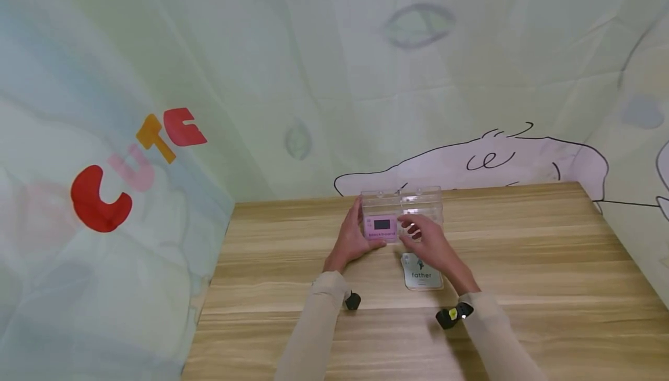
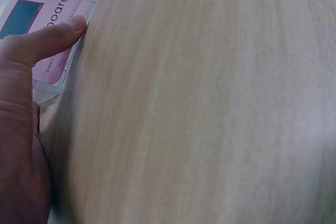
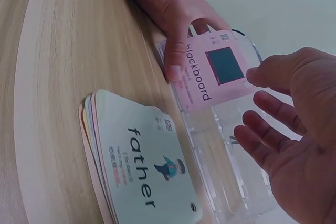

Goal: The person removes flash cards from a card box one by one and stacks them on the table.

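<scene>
A pink card (image 3: 210, 72) printed "blackboard" lies face up in the left part of a clear plastic case (image 1: 421, 198) with compartments. My left hand (image 1: 351, 240) grips the case's left side, the thumb (image 2: 58, 36) laid over the front edge onto the card. At the card's upper right corner, near its punched hole, is a fingertip of my right hand (image 1: 424, 240). Its other fingers are loosely bent over the right part of the case. Just in front of the case, a stack of rounded cards (image 3: 152, 166) has a pale "father" card on top.
The case stands near the far edge of a wood-grain table (image 1: 282, 259), close to a printed cloth backdrop (image 1: 334, 79). Another cloth side with coloured letters (image 1: 101, 201) hangs along the left. Each wrist wears a dark device (image 1: 453, 314).
</scene>
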`<state>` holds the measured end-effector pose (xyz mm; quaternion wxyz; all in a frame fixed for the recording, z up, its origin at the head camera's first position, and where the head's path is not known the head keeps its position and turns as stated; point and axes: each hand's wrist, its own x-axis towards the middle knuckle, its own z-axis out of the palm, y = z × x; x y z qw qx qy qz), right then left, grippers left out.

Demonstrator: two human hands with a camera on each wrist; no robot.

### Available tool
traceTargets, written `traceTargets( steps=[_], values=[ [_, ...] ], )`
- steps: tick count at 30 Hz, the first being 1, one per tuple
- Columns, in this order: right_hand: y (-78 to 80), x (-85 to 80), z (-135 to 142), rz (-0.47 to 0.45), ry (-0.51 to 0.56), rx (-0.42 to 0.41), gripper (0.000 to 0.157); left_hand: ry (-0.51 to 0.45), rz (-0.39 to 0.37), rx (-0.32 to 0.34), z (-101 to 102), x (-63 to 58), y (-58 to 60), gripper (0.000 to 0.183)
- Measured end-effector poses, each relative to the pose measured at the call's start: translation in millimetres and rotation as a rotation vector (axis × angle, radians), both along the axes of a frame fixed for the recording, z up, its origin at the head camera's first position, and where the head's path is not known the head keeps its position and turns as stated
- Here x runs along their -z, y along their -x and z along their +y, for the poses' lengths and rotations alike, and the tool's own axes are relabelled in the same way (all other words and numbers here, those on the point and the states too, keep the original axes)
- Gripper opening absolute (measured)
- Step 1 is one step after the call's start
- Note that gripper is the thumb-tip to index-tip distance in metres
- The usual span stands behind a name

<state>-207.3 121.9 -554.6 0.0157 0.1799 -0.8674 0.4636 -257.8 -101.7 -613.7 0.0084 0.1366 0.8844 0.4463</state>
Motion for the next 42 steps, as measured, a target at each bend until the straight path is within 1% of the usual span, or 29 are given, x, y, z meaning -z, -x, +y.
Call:
traceTargets(
  steps=[4,11,17,29,37,42],
  values=[
    [2.9,1.7,-2.6,-0.020,0.009,0.014,0.042,-0.004,0.009,0.010,0.2,-0.2,1.0,0.131],
    [7.4,7.6,-5.0,-0.034,0.008,0.017,0.041,0.005,-0.004,0.008,0.1,-0.4,1.1,0.131],
    [7.6,8.9,-6.6,-0.054,0.000,0.025,0.041,0.011,-0.023,0.000,0.2,-0.4,0.2,0.130],
    [8.6,10.4,-8.0,-0.098,-0.001,0.027,0.041,0.014,-0.013,0.002,0.2,0.9,0.1,0.129],
    [9.3,12.5,-10.1,-0.092,0.033,0.056,0.036,0.016,-0.008,0.005,-0.4,0.4,-0.1,0.130],
    [10.2,15.6,-11.9,-0.067,0.081,0.073,0.032,0.013,0.001,0.005,0.1,0.2,-0.1,0.130]
  ],
)
